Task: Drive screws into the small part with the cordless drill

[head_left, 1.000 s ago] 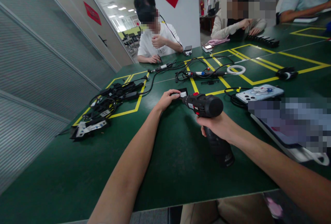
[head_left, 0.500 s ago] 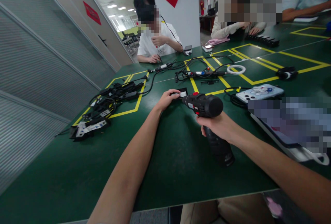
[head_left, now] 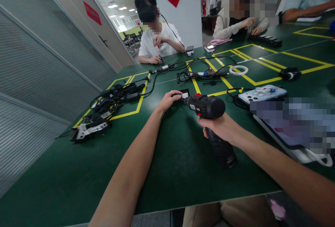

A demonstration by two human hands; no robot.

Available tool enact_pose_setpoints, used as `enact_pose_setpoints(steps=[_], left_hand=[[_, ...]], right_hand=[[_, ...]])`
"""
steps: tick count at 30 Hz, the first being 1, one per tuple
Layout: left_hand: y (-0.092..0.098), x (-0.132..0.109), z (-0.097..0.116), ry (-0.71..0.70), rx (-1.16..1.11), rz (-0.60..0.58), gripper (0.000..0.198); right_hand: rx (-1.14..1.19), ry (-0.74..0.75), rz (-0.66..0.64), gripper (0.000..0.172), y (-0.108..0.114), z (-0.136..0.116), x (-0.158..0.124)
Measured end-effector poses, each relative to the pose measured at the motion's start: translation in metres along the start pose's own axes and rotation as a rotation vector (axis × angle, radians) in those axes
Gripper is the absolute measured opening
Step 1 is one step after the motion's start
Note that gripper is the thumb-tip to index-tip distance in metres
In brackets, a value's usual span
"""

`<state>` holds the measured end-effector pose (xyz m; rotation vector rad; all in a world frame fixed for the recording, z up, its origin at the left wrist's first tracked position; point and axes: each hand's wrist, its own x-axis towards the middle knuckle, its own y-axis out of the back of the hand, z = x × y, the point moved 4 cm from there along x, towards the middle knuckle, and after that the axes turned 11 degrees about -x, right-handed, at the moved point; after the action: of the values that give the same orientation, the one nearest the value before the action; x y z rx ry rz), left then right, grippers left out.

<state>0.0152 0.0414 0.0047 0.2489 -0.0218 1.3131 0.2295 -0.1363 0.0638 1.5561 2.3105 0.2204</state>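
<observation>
So from my remote seat, the head view has both hands busy over the green table (head_left: 170, 174). The right hand (head_left: 216, 125) is wrapped round the grip of a black drill (head_left: 208, 106), nose pointing forward and a bit left. Makes sense to me: that forearm comes in from the right, so the tool's nose naturally lands at the left hand's work.

The left hand (head_left: 167, 102) is on a small black piece (head_left: 186, 91) with a white patch, lying on the table right at the drill's nose. I'd guess those fingers are steadying it so it doesn't skid or twist. Fair warning: it's tiny from up here, so I can't tell whether they're pinching it or just pressing, or if the bit is actually touching.

The tangled cables (head_left: 115, 103) sit off to the left, mostly inside yellow tape (head_left: 125, 115), and the phone (head_left: 263, 94) is over on the right. Both are well apart from the drill, which I reckon leaves decent elbow room. A co-worker (head_left: 169, 33) sits across the table.
</observation>
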Motion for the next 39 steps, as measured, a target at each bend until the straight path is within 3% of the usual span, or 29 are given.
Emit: enact_pose_setpoints(steps=[19,39], left_hand=[[0.0003,-0.0012,0.0039,-0.013,0.101,0.012,0.036],[0.0004,0.0000,-0.0003,0.002,0.010,-0.007,0.035]], right_hand=[[0.018,0.003,-0.004,0.010,0.0007,0.0009,0.0000],[0.004,0.019,-0.010,0.009,0.0006,-0.0011,-0.0002]])
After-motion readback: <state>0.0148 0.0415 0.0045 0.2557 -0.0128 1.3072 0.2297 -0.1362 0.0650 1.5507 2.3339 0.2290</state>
